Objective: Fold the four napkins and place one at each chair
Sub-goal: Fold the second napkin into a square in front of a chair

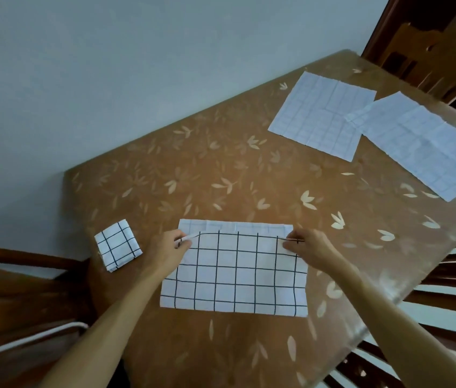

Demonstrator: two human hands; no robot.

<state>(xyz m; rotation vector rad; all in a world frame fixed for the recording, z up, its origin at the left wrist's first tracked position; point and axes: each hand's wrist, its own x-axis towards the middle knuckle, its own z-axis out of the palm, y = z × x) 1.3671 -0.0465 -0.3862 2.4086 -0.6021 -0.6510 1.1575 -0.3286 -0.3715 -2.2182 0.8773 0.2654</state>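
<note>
A white napkin with a black grid [235, 273] lies in front of me on the brown leaf-patterned table [193, 169], folded over so its upper layer stops just short of the far edge. My left hand [165, 250] pinches the upper layer's far left corner. My right hand [308, 247] pinches its far right corner. A small folded napkin [117, 245] rests at the table's left edge. Two unfolded napkins lie flat at the far right, one [322, 116] partly overlapped by the other [422, 147].
A dark wooden chair [11, 289] stands at the left, beside the folded napkin. Another chair back [428, 57] is at the far right corner, and slatted chair backs [445, 289] line the right edge. A pale wall runs behind the table.
</note>
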